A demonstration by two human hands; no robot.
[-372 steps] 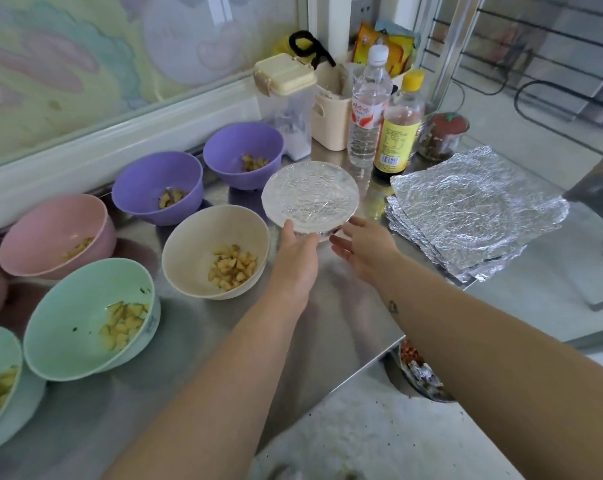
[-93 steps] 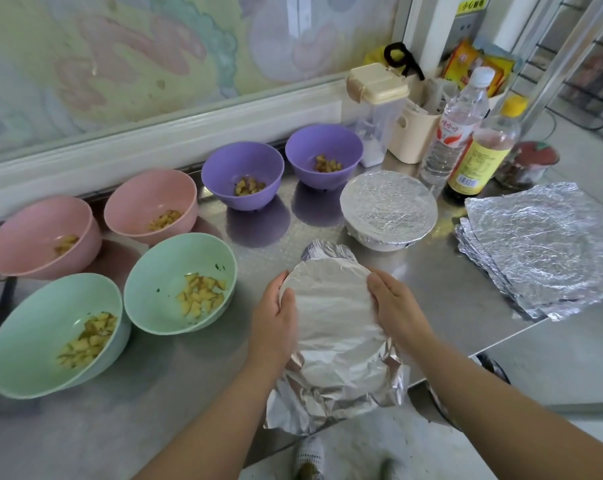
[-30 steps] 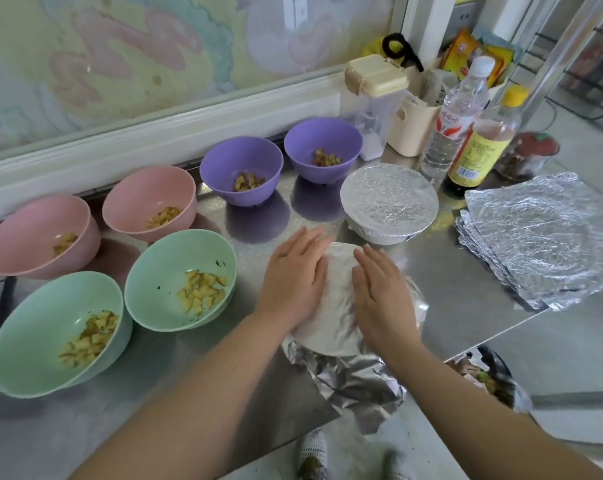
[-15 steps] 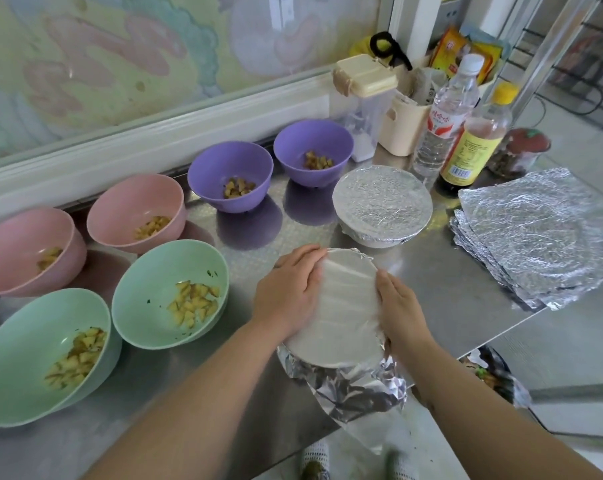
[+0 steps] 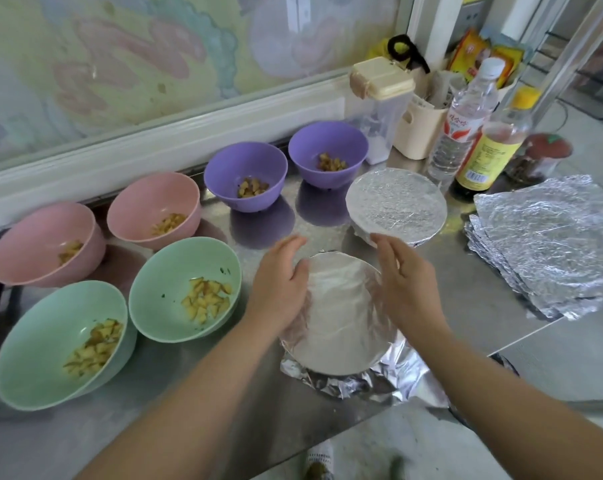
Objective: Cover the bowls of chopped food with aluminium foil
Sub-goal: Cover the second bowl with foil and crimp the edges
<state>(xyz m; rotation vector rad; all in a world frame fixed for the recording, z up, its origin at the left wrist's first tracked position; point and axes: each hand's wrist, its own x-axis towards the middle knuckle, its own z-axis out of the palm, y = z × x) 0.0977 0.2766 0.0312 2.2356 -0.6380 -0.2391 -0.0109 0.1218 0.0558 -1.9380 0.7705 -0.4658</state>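
Your left hand [image 5: 280,284], right hand [image 5: 405,282]: fingers straight, not gripping, palms inward against opposite edges of foil [image 5: 338,317]; right blurred

Purple bowls [image 5: 223,171] upper centre, pink bowls [image 5: 33,237] left, mint-green bowls [image 5: 161,282] lower left, crinkled silver foil sheets [image 5: 549,244] right, faded pastel mural [image 5: 137,57] above.

Foil hides the food of the near covered bowl [image 5: 338,317]. Behind it, a second covered bowl [image 5: 397,206] hides its food too. The right hand [image 5: 407,289] on the near bowl's right side is blurred; below, a shoe [image 5: 319,460] is cut off.
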